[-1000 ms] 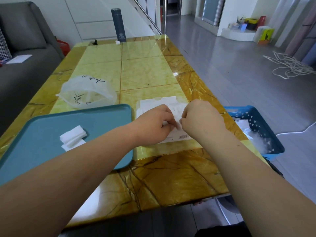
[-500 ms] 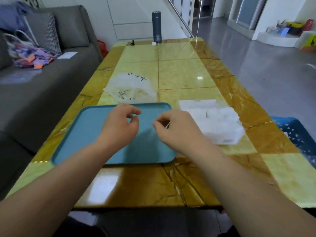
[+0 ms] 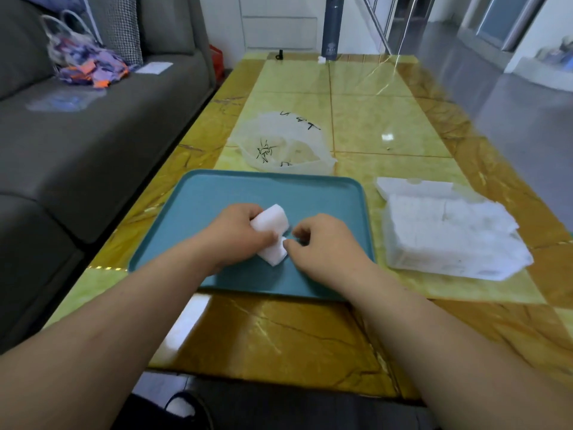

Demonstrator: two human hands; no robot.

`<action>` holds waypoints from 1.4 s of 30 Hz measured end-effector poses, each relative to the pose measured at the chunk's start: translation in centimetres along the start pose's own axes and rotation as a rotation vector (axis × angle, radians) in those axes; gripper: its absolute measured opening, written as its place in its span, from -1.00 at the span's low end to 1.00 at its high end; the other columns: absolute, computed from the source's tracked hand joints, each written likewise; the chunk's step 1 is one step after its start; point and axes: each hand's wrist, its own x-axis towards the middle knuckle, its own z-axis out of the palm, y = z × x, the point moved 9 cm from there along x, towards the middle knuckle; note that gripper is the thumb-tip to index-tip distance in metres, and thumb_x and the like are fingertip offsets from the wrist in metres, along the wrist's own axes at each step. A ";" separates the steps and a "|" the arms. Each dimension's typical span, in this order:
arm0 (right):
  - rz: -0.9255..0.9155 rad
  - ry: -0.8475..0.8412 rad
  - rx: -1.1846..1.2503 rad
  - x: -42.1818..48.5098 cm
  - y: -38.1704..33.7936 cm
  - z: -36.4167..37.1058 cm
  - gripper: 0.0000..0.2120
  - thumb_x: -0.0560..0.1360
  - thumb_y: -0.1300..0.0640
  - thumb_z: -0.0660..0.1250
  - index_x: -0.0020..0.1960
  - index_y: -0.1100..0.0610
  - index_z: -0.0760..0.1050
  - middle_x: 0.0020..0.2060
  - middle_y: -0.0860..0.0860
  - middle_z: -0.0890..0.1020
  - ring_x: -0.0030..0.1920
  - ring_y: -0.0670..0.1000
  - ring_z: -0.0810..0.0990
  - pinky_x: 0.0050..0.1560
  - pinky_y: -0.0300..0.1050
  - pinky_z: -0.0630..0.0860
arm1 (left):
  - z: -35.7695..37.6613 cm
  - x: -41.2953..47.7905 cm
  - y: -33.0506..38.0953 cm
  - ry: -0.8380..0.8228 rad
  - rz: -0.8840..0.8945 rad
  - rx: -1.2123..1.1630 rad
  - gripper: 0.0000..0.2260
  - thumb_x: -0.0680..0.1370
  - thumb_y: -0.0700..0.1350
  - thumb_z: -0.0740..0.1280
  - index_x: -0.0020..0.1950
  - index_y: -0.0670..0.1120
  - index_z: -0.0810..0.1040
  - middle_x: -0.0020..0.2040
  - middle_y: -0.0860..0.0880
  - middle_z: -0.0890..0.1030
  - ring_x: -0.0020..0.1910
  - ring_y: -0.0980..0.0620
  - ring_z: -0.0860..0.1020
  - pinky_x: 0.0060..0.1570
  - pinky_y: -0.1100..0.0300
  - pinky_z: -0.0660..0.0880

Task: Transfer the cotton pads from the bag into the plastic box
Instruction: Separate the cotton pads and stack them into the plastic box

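place: home living room | cues: grey sofa (image 3: 102, 144); marble-look table (image 3: 356, 119); stair railing (image 3: 375, 23)

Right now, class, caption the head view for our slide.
Left hand grips a stack of cotton pads over the teal tray, right hand alongside.

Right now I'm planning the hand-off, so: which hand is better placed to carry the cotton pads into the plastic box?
Probably the right hand: it lies between the cotton pads and the plastic box, thumb at the pads' edge. The left hand grips them but would cross over.
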 end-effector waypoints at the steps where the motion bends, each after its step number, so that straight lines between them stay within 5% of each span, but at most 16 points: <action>1: 0.004 0.005 0.010 0.0 0.2 -0.1 -0.66 0.49 0.01 0.40 -0.38 0.10 0.41 -0.41 -0.01 0.43 -0.30 0.07 0.43 -0.34 -0.09 0.32 | 0.2 -0.2 0.2 -0.018 -0.005 -0.024 -0.83 0.48 -0.05 0.50 0.01 -0.08 0.65 -0.10 -0.06 0.65 -0.12 -0.04 0.59 -0.19 0.10 0.47; 5: -0.003 -0.016 0.024 0.2 0.3 -0.1 -0.63 0.44 -0.06 0.41 -0.39 0.11 0.39 -0.42 -0.01 0.40 -0.34 0.08 0.41 -0.35 -0.07 0.34 | 0.5 -0.9 0.4 -0.035 -0.033 -0.178 -0.83 0.45 -0.14 0.51 -0.01 -0.10 0.61 -0.14 -0.04 0.62 -0.20 0.03 0.53 -0.26 0.16 0.41; 10: 0.002 -0.080 -0.105 -0.6 -0.7 0.9 -0.64 0.51 -0.29 0.34 -0.25 -0.06 0.39 -0.09 0.00 0.39 -0.10 0.11 0.51 -0.16 0.01 0.46 | -0.2 -1.2 -0.9 -0.035 -0.079 -0.533 -0.76 0.49 -0.28 0.50 0.13 -0.11 0.62 0.04 -0.15 0.71 0.08 -0.15 0.69 0.01 0.02 0.67; 17: 0.065 0.037 0.301 0.2 -0.1 0.0 -0.76 0.50 0.00 0.47 -0.24 -0.01 0.45 -0.29 -0.12 0.53 -0.25 -0.07 0.51 -0.26 -0.16 0.38 | -0.4 -1.6 -1.6 -0.101 -0.101 -0.769 -0.72 0.54 -0.29 0.48 0.23 -0.13 0.61 0.12 -0.16 0.72 0.10 -0.12 0.72 0.03 0.00 0.69; 22: 0.186 0.118 0.591 -0.1 1.8 -1.0 -0.89 0.47 0.14 0.51 -0.12 0.14 0.60 -0.27 -0.02 0.61 -0.26 -0.03 0.56 -0.27 -0.20 0.46 | -1.9 -1.4 -2.6 0.009 -0.117 -0.724 -0.82 0.58 -0.23 0.44 0.16 -0.08 0.65 0.09 -0.16 0.72 0.01 -0.09 0.72 -0.05 0.01 0.69; 28: 0.202 0.186 0.681 -0.1 2.4 -2.3 -0.97 0.49 0.21 0.50 -0.08 0.17 0.69 -0.24 0.06 0.70 -0.28 -0.04 0.60 -0.33 -0.29 0.51 | -2.2 -2.3 0.1 -0.081 0.086 -0.536 -0.57 0.50 -0.28 0.51 0.28 0.07 0.58 0.04 -0.03 0.73 -0.10 0.02 0.68 -0.29 0.21 0.55; 34: 0.188 0.127 0.733 -0.1 2.4 -2.2 -0.93 0.47 0.20 0.53 -0.08 0.18 0.67 -0.11 0.23 0.75 -0.20 0.06 0.68 -0.03 0.15 0.69 | -1.3 -2.5 0.9 -0.121 0.096 -0.582 -0.74 0.38 -0.35 0.58 -0.12 -0.10 0.57 -0.25 -0.05 0.63 -0.32 0.05 0.50 -0.38 0.23 0.37; 37: 0.159 0.079 0.785 -0.2 1.9 -2.1 -1.00 0.52 0.24 0.49 -0.07 0.17 0.69 -0.14 0.18 0.77 -0.17 0.04 0.69 -0.05 0.07 0.68 | -1.1 -2.6 1.3 -0.175 0.125 -0.634 -0.85 0.50 -0.32 0.50 -0.03 -0.10 0.64 -0.19 -0.03 0.66 -0.28 0.08 0.51 -0.33 0.19 0.38; 42: 0.100 -0.033 0.803 -0.3 0.7 -1.5 -0.80 0.58 0.33 0.39 0.05 0.11 0.74 -0.09 0.12 0.79 -0.04 0.10 0.75 0.04 0.13 0.70 | -0.7 -2.7 1.7 -0.201 0.149 -0.660 -0.81 0.59 -0.27 0.41 0.18 -0.12 0.66 -0.07 -0.05 0.70 -0.23 0.09 0.53 -0.34 0.21 0.42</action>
